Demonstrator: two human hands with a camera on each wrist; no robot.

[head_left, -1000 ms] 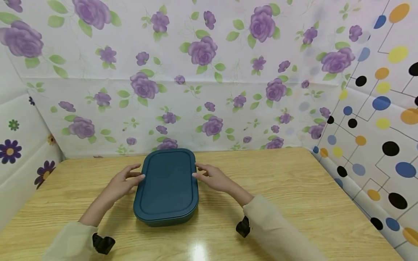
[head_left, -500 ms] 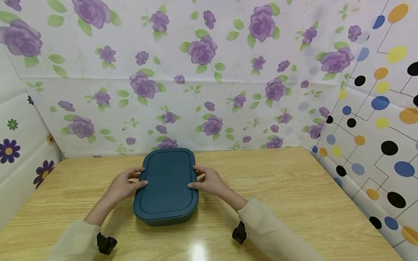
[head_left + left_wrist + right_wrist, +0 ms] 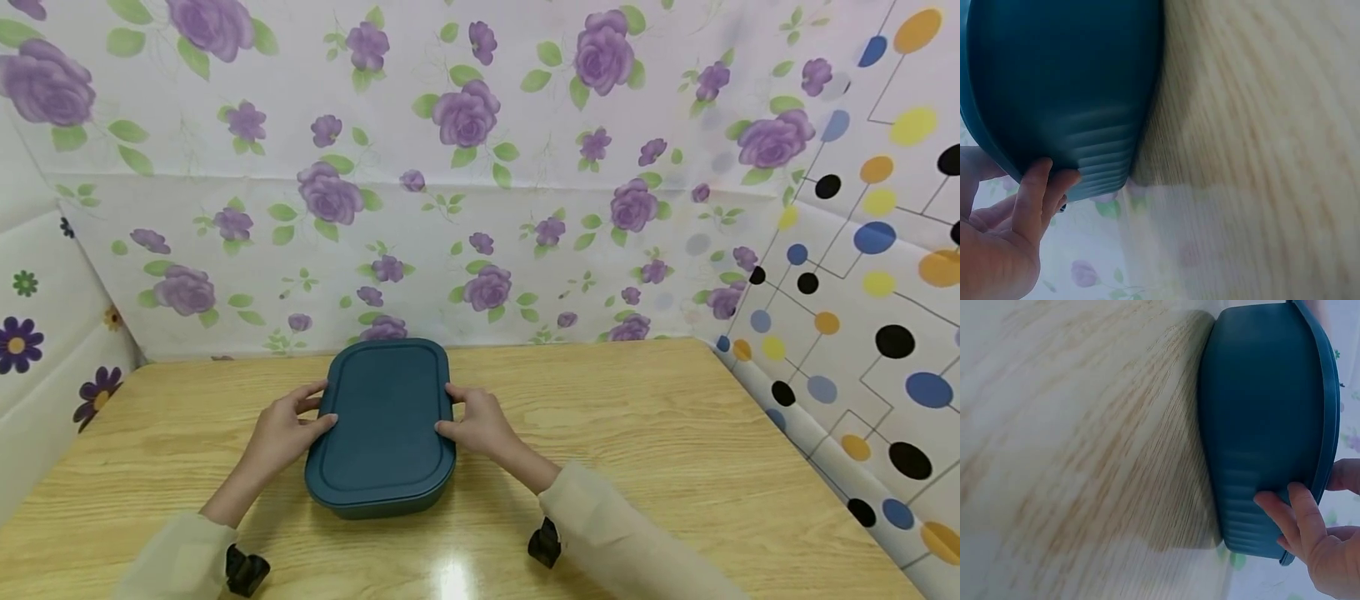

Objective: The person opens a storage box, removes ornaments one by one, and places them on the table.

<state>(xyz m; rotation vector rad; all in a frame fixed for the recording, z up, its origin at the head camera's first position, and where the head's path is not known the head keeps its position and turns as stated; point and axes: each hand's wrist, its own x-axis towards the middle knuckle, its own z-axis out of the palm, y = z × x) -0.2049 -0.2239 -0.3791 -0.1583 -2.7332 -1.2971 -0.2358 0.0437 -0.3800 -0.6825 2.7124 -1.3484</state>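
Note:
A dark teal rectangular food container [image 3: 393,507] with rounded corners stands on the table, topped by a matching lid [image 3: 384,417]. At its left side my left hand [image 3: 281,429] grips the lid's edge, the thumb on top and the fingers beneath the rim. My right hand [image 3: 483,423] holds the opposite edge in the same way. Both wrist views show fingertips against the ribbed part of the container wall [image 3: 1079,81], just under the rim. In the right wrist view, the lid's rim [image 3: 1329,394] sits down along the wall. What is inside is hidden.
The wood-grain table [image 3: 637,450] reaches to a white backdrop with purple roses [image 3: 465,200]. A dotted sheet [image 3: 877,333] borders the right side, and a flowered sheet [image 3: 52,392] the left. Black wrist-worn cameras sit at both sleeves.
Both hands have closed in on the container's sides and slid slightly toward the person, their thumbs coming down onto the lid's edges. The container stays in place.

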